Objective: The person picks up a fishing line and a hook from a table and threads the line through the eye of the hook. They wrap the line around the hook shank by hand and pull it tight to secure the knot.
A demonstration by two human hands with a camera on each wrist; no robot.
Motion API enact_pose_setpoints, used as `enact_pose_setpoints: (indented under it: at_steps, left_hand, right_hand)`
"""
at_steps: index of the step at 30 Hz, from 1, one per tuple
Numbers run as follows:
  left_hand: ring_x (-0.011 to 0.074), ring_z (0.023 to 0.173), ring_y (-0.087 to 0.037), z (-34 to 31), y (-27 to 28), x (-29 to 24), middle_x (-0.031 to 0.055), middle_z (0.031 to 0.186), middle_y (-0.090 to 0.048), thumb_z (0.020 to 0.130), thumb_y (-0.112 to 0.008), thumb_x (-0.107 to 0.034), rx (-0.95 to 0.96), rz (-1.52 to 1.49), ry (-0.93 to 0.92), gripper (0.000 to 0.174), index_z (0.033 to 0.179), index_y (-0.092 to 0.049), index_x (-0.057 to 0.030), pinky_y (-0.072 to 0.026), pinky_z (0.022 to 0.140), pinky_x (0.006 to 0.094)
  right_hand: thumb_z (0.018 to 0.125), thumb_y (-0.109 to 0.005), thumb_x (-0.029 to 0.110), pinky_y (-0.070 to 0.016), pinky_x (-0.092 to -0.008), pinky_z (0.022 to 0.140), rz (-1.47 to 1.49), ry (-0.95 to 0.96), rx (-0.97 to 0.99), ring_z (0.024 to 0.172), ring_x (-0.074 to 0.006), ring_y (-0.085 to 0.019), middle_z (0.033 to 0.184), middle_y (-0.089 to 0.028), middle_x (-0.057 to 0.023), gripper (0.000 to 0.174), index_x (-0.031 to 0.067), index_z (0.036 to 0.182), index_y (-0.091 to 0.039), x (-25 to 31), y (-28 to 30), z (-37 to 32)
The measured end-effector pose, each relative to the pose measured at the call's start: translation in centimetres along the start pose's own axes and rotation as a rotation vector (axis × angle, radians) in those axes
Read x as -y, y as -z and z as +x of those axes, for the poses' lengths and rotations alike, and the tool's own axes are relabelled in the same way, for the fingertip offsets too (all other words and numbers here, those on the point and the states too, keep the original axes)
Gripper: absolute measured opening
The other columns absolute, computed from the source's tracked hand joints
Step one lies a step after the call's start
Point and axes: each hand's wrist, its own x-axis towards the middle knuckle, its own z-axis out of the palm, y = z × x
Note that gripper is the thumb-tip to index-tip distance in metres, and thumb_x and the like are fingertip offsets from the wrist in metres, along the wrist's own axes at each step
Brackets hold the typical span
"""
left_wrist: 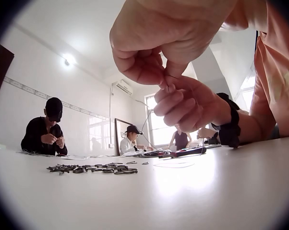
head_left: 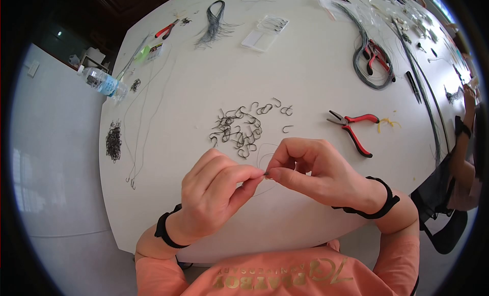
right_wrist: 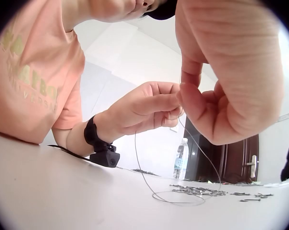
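At the table's near side, my left hand [head_left: 219, 191] and right hand [head_left: 318, 168] meet fingertip to fingertip. Thumb and forefinger of each pinch a thin grey line [right_wrist: 140, 163], which hangs from the fingers in a wide loop down to the tabletop. A small dark piece [head_left: 266, 174] shows right where the fingertips meet; most of it is hidden, and I cannot tell its kind. Just beyond the hands lies a loose pile of dark fish hooks [head_left: 249, 135], with a single hook [head_left: 287, 128] off to its right.
Red-handled pliers [head_left: 351, 124] lie right of the hooks. Behind them is a coil of grey line [head_left: 358, 74] with more pliers. At left are a dense hook heap [head_left: 113, 141], a water bottle [head_left: 104, 83] and long lines with hooks. A clear plastic box [head_left: 265, 35] sits farther back.
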Motion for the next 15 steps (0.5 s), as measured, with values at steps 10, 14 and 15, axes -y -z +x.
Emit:
enact_pose_setpoints:
  at_steps: [10,14,15]
  left_hand:
    - [0.0195,0.061,-0.052,-0.26,-0.11,0.07,0.0026,0.072,-0.059,0.067,-0.081,0.009,0.008,-0.024,0.018,0.029,0.09,-0.068,-0.0056,-0.0385,0.05,0.0298]
    - [0.0193,0.061,-0.053,-0.29,-0.15,0.12,0.0025,0.072,-0.06,0.068,-0.081,0.008,0.023,-0.039,0.04,0.029,0.089,-0.068,-0.0059,-0.0387,0.05,0.0298]
    - [0.0192,0.061,-0.053,-0.3,-0.17,0.14,0.0025,0.072,-0.06,0.068,-0.081,0.008,0.024,-0.043,0.043,0.029,0.089,-0.068,-0.006,-0.0387,0.05,0.0299]
  right_hand:
    - [0.098,-0.065,0.015,-0.0442,-0.0205,0.063,0.091,-0.111,0.077,0.076,-0.0028,-0.056,0.09,-0.065,-0.0006,0.015,-0.0008,0.098,-0.064,-0.32,0.31,0.13]
    - [0.098,-0.066,0.015,-0.0452,-0.0209,0.066,0.116,-0.148,0.097,0.08,-0.0032,-0.057,0.092,-0.065,-0.0009,0.016,-0.0011,0.099,-0.063,-0.19,0.45,0.14]
    - [0.098,-0.065,0.015,-0.0455,-0.0211,0.067,0.118,-0.165,0.098,0.081,-0.0034,-0.057,0.092,-0.065,-0.001,0.016,-0.0011,0.099,-0.063,-0.12,0.47,0.15]
